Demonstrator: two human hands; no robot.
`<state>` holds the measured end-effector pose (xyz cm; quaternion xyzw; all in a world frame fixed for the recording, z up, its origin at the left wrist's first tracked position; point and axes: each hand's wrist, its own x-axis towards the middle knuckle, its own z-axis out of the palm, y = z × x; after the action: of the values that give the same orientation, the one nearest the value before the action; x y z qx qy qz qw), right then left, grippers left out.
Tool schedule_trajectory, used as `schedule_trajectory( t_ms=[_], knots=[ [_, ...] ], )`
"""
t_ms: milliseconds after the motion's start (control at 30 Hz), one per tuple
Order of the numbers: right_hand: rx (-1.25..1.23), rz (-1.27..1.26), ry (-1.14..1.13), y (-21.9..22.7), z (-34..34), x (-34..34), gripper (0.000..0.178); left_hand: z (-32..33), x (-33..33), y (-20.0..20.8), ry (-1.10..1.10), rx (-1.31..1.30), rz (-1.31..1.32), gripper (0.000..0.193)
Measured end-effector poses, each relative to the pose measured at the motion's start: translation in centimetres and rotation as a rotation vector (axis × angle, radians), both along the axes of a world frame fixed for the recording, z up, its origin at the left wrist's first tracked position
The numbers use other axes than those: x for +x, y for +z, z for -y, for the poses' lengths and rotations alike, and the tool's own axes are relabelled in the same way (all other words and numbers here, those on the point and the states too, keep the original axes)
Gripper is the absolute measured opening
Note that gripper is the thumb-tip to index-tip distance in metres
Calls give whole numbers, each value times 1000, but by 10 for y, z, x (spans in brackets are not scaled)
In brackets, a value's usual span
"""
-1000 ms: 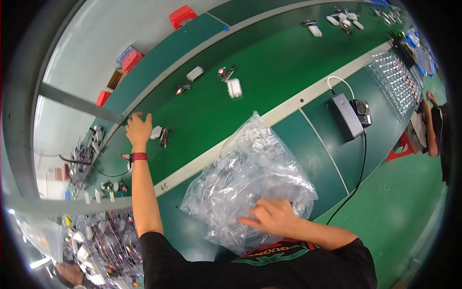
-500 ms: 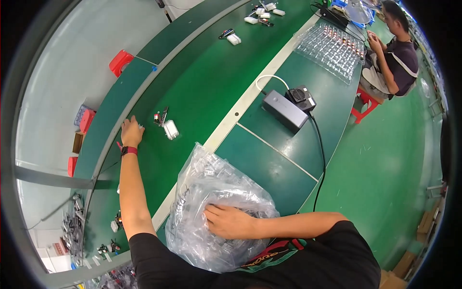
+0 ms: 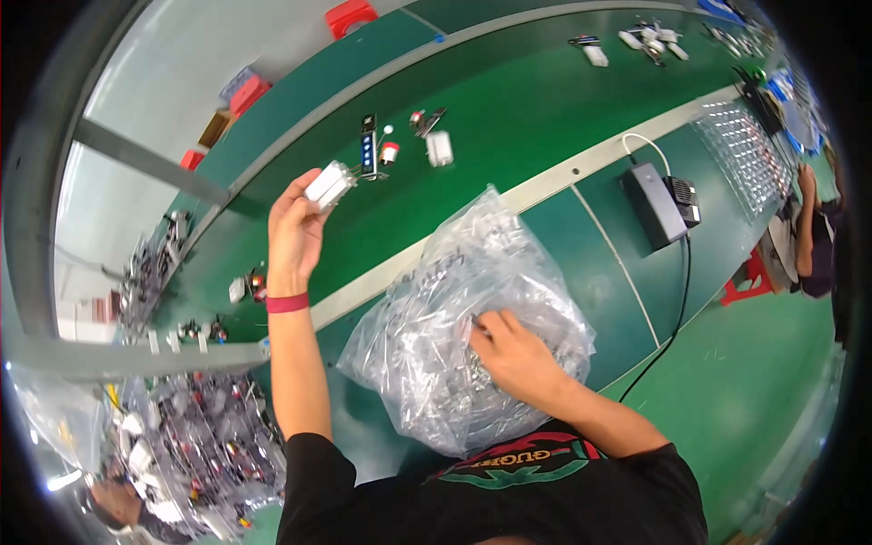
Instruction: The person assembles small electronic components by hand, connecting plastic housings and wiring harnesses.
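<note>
My left hand is raised over the green bench and grips a white block-shaped part between thumb and fingers. From the block, thin wires run to a narrow dark circuit strip and a small red-and-white round piece. In front of my body lies a large clear plastic bag full of small metallic or clear parts. Inside its mouth is my right hand, fingers curled at a small dark thing too blurred to name.
A similar white part rests on the green surface, with more at the far right. A grey box-shaped device with cables stands on the right bench, near a clear blister tray. Another person sits beyond. Packed parts fill the lower left.
My left hand has lifted off the far side of the green surface and now holds the white part with its wired strip. My right hand stays at the bag. The view has swung left.
</note>
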<state>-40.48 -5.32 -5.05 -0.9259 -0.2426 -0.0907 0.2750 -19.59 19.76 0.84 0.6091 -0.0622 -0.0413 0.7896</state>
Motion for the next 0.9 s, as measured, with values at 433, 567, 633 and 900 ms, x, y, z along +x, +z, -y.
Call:
schedule_trajectory(
  t_ms=[433,567,633,900],
  knots=[
    [905,-457,91,62,13,-9,38,40,-122,15,-68,-209,-52,37],
    [1247,-444,143,65,15,4,37,39,-131,14,-104,-61,152,30],
    [1404,-539,150,71,14,9,32,42,-138,17,-60,41,286,23],
    [1623,-682,195,77,9,21,27,55,-141,20,-20,18,237,37]
  ],
)
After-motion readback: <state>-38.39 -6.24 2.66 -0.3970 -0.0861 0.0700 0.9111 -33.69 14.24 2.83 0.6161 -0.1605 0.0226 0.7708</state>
